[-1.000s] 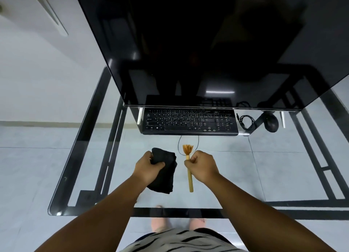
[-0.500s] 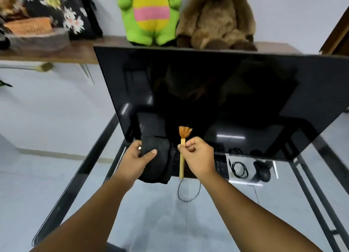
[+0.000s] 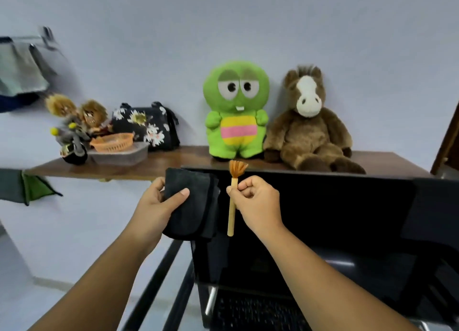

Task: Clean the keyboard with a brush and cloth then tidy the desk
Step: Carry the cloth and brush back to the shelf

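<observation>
Right now I have both tools up in front of me, raised level with the top edge of the big black monitor (image 3: 323, 219). My left hand (image 3: 159, 206) grasps a folded black cloth (image 3: 191, 204), thumb pressed across its front face and fingers wrapped behind the far edge, so the lower folds hang loose. My right hand (image 3: 255, 204) is clenched around a small brush with a pale wooden handle and orange bristles (image 3: 233, 199), held upright with the bristles at the top and most of the handle sticking out below the fist.

Down at the near bottom edge, the black keyboard (image 3: 255, 313) sits under the monitor on the glass desk with dark metal framing (image 3: 159, 281), well apart from both hands. Nothing has been cleaned yet, as far as I can judge.

I expect the cloth to be light and floppy; a pinch at one corner would let it unfold, so a full-palm hold over the folded stack suits wiping. The brush looks light and stiff in the handle, soft at the tip. For sweeping between keys I would choke up nearer the bristles for control, since pressing hard would likely splay them. The keyboard itself seems flat and rigid, best steadied at its edge
</observation>
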Demonstrator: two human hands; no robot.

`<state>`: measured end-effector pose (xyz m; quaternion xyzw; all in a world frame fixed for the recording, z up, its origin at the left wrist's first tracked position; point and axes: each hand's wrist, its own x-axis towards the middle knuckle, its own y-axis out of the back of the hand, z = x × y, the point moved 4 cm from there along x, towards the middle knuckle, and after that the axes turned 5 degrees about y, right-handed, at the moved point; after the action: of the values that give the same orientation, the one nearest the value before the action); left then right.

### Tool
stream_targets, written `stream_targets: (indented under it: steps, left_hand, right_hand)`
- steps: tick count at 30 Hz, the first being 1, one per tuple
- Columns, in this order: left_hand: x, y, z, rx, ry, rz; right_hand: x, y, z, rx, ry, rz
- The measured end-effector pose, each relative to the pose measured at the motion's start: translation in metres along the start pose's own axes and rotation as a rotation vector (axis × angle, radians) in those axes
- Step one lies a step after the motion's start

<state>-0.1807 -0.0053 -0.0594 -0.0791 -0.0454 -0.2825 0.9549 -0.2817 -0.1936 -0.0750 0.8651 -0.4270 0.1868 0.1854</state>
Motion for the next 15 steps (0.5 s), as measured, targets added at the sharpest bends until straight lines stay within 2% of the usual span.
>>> stream_targets:
  steps: [6, 11, 15]
  left_hand:
    - [0.073, 0.049, 0.056, -0.054, -0.081, 0.014]
    - [0.146, 0.086, 0.075, -0.049, -0.048, 0.070]
    - [0.196, 0.101, 0.066, 0.063, 0.033, 0.036]
  right_hand:
    - [0.075, -0.060, -0.059, -0.002, 0.114, 0.021]
    - [0.136, -0.107, -0.077, -0.023, 0.104, 0.106]
    - [0.173, -0.140, -0.073, -0.147, 0.102, 0.119]
